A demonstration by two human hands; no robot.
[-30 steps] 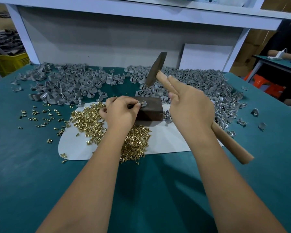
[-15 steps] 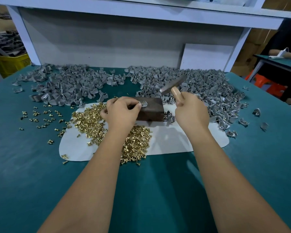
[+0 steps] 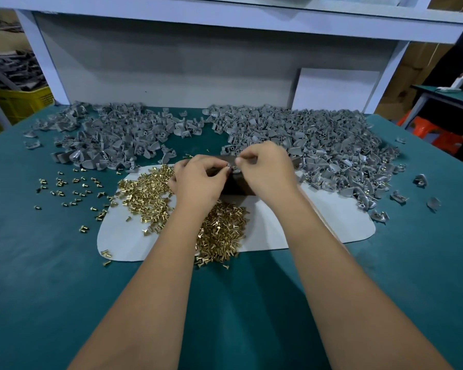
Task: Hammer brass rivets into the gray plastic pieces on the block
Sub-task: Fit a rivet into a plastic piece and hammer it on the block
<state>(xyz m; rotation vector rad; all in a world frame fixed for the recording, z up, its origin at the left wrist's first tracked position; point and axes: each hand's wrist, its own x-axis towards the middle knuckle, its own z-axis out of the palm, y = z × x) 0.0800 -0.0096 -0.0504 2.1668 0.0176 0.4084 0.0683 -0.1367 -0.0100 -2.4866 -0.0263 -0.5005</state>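
Note:
A dark brown block (image 3: 235, 187) stands on a white mat (image 3: 324, 222), mostly covered by my two hands. On its top lies a small gray plastic piece (image 3: 234, 169). My left hand (image 3: 198, 180) pinches it from the left with curled fingertips, and my right hand (image 3: 267, 172) pinches it from the right with thumb and forefinger. A thin strip of the hammer's wooden handle (image 3: 330, 227) shows along the outer edge of my right forearm; its head is hidden. Brass rivets (image 3: 147, 193) are heaped on the mat under my left wrist.
Two big heaps of gray plastic pieces lie behind the block, one at the left (image 3: 112, 137) and one at the right (image 3: 321, 140). Loose rivets (image 3: 72, 188) are scattered on the green table to the left. A white shelf frame backs the table.
My right hand has brought the hammer down from its raised position and moved in to the block. Its fingertips now meet my left hand's at the gray piece.

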